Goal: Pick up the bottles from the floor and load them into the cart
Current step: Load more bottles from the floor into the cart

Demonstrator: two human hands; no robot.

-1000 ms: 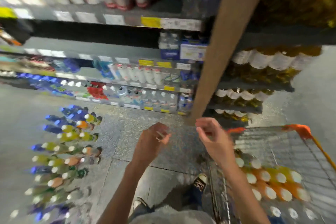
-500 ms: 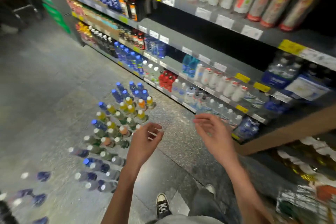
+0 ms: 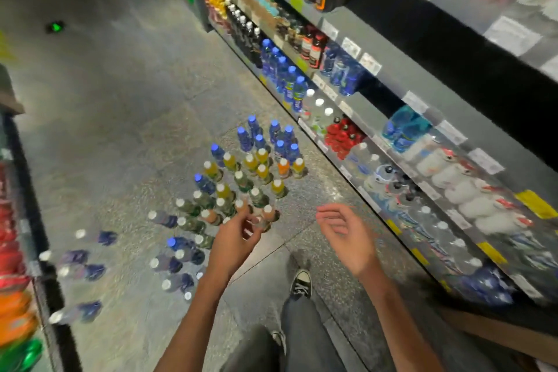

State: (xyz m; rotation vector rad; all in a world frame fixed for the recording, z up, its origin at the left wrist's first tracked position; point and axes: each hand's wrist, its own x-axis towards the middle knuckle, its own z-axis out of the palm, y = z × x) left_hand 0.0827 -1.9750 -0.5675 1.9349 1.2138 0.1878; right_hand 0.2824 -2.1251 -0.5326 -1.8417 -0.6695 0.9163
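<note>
Both hands are empty, their fingers loosely curled: the left hand (image 3: 234, 243) reaches low toward the bottles (image 3: 241, 181), the right hand (image 3: 344, 235) waits beside. The bottles stand upright in rows on the floor (image 3: 120, 100), probably for easy picking. No cart shows.

Both bare arms reach out in front, the left hand (image 3: 234, 238) with fingers loosely bent and holding nothing, the right hand (image 3: 344, 235) palm turned inward with fingers softly curled, empty too.
</note>
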